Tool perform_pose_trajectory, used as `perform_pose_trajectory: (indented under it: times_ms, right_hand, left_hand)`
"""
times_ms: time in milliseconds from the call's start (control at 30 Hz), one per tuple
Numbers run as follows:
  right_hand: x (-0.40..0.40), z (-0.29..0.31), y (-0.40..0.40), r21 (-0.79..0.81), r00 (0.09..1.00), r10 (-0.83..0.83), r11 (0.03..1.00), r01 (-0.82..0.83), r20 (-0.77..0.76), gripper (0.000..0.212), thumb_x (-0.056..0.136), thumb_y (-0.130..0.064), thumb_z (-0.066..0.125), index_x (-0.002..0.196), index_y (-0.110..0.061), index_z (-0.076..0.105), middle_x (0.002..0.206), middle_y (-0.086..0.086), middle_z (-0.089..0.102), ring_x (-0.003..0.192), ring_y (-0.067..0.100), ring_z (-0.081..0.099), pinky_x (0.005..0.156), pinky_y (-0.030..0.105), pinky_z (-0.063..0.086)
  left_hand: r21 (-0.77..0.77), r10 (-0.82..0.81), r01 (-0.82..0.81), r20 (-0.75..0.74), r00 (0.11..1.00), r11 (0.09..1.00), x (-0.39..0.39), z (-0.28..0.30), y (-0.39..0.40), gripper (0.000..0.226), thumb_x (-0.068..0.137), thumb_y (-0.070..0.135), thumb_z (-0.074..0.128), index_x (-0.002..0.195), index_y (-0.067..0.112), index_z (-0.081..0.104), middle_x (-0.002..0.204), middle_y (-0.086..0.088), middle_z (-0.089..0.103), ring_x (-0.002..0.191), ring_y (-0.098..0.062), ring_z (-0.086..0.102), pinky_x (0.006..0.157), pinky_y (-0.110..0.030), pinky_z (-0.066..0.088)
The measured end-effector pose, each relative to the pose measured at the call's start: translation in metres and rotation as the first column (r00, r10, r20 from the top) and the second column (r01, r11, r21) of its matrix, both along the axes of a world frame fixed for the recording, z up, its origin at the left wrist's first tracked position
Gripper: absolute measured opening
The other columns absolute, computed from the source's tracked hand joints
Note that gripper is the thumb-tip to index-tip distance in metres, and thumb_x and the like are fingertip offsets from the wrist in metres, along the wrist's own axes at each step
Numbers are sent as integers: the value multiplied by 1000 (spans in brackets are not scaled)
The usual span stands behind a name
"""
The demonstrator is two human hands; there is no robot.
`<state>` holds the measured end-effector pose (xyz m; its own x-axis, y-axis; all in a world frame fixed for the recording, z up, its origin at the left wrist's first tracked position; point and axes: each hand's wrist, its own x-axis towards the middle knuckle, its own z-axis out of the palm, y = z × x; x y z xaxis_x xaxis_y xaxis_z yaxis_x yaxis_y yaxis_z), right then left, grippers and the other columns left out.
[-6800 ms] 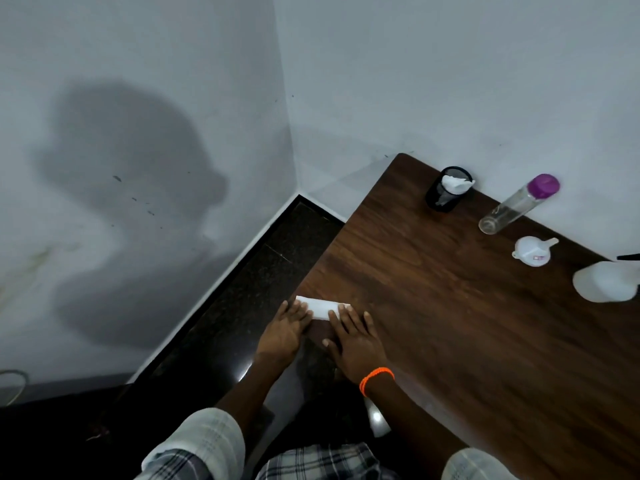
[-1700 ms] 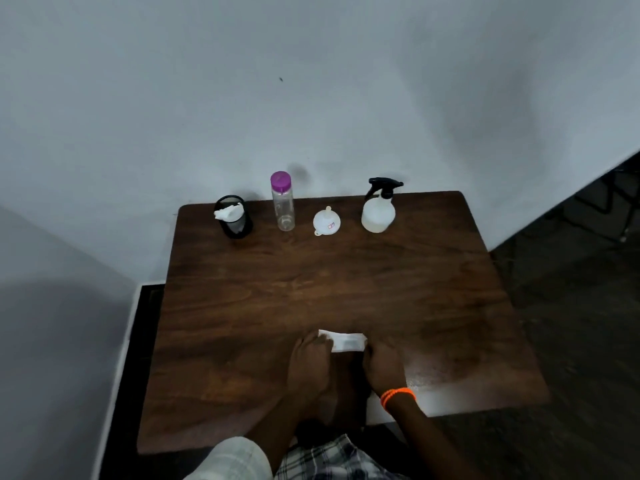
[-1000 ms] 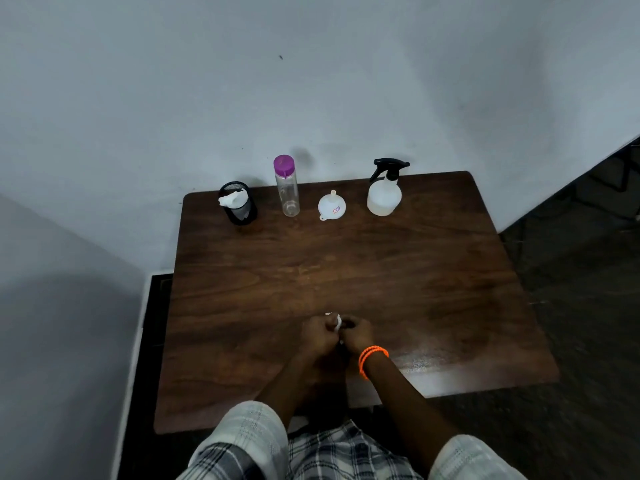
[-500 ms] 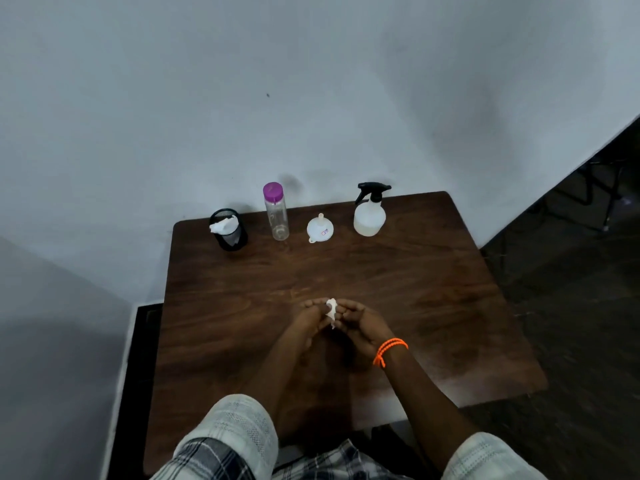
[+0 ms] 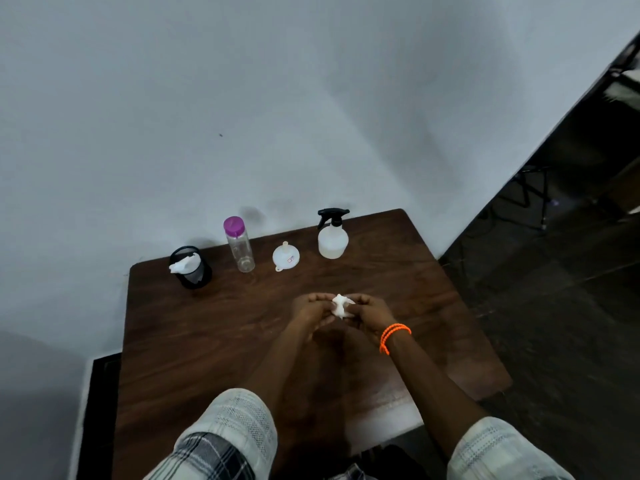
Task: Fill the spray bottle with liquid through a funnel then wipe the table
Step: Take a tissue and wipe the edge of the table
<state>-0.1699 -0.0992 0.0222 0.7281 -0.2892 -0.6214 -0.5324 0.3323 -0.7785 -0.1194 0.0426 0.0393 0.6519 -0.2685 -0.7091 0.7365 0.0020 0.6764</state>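
Observation:
Above the middle of the brown wooden table point(image 5: 194, 341), my left hand point(image 5: 311, 308) and my right hand point(image 5: 372, 313) together pinch a crumpled white tissue point(image 5: 341, 305). Along the far edge stands the white spray bottle point(image 5: 332, 237) with its black trigger head on. Left of it a white funnel point(image 5: 285, 257) rests wide end down. Further left stands a clear bottle point(image 5: 239, 245) with a purple cap.
A black mesh cup point(image 5: 191, 268) holding crumpled white tissue sits at the table's far left corner. A white wall runs behind the table. Dark floor lies to the right, with chair legs point(image 5: 530, 192) further back.
My hands lifted the tissue from the near edge of the table, crumpled it and carried it toward the table's middle. The view swung from the left corner to face the table.

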Motion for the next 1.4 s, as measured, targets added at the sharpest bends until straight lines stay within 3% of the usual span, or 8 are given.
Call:
perform_pose_trajectory:
  times_ms: [133, 233, 500, 700, 900, 1000, 1167, 1400]
  right_hand:
    - [-3, 0, -38, -26, 997, -81, 996, 81, 13, 19, 86, 15, 66, 89, -3, 72, 90, 22, 72, 70, 27, 67, 56, 30, 60]
    - [-6, 4, -69, -46, 989, -145, 988, 146, 22, 21, 83, 14, 70, 91, -5, 70, 88, 18, 71, 71, 26, 67, 54, 29, 59]
    - [-11, 1, -169, -188, 982, -191, 964, 189, 11, 17, 80, 1, 82, 89, -8, 70, 70, 5, 66, 52, 8, 56, 45, 18, 45]
    - [-11, -6, -257, -116, 977, -215, 970, 214, 9, 20, 80, 11, 74, 92, -5, 77, 95, 28, 73, 85, 33, 67, 74, 38, 57]
    - [-17, -3, -327, -73, 982, -176, 981, 181, 70, 20, 82, 12, 71, 97, 0, 75, 86, 20, 73, 78, 29, 67, 69, 35, 57]
    - [-21, -5, -357, -147, 978, -205, 967, 210, 49, 16, 78, 11, 77, 88, -2, 76, 77, 16, 73, 70, 25, 67, 63, 31, 57]
    - [-37, -17, -418, -383, 959, -278, 892, 239, -48, 23, 72, 8, 80, 80, -14, 79, 73, 11, 74, 64, 18, 65, 60, 26, 54]
    - [-53, -39, -480, -575, 950, -264, 809, 124, -166, 30, 73, -4, 82, 98, -20, 81, 89, 4, 78, 79, 15, 69, 76, 30, 58]
  left_hand:
    - [36, -173, 172, 27, 985, 984, 8, 15, -41, 27, 101, -1, 50, 124, -7, 63, 118, -25, 67, 97, -30, 68, 83, -35, 59]
    - [-34, -155, 157, 52, 986, 987, 8, 14, -70, 20, 95, 4, 64, 109, -8, 71, 82, -14, 77, 74, -22, 76, 66, -32, 63]
    - [79, -293, 282, 213, 932, 956, 14, 5, -179, 11, 85, -4, 73, 91, 5, 77, 92, -22, 76, 93, -38, 74, 87, -51, 60]
    - [156, -412, 384, 227, 883, 910, 19, 0, -268, 15, 90, -1, 71, 104, -2, 76, 77, -12, 72, 59, -10, 67, 57, -21, 55]
    - [176, -412, 387, 142, 900, 905, 11, -8, -347, 16, 93, 4, 70, 106, -3, 73, 77, -15, 68, 58, -12, 63, 48, -17, 50]
    - [140, -449, 432, 122, 885, 891, 10, -12, -381, 22, 92, -1, 68, 114, -6, 70, 84, -16, 69, 70, -16, 68, 70, -28, 60]
    - [252, -685, 637, 261, 680, 728, 8, -36, -433, 37, 82, -9, 67, 106, 16, 78, 86, -1, 77, 84, -18, 70, 85, -38, 56]
    - [392, -855, 759, 224, 468, 519, -1, -72, -504, 34, 59, 40, 65, 90, 35, 77, 96, -7, 77, 98, -22, 72, 81, -35, 55]
